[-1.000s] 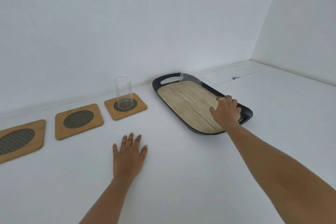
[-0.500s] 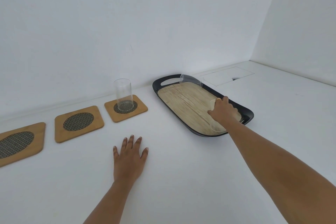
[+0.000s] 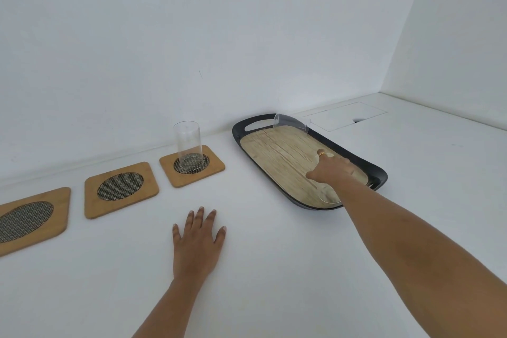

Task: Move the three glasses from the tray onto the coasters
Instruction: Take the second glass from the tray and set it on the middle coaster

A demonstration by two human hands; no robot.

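The right hand's grip is wrapped around a clear glass lying near the close end of the black-rimmed, wood-patterned tray; a gold ring shows on one finger. The left hand lies flat on the white surface, fingers spread, gripping nothing. A second glass sits at the tray's far end, by its handle slot. A third, tall glass stands upright on the rightmost bamboo coaster. The middle coaster and left coaster hold nothing.
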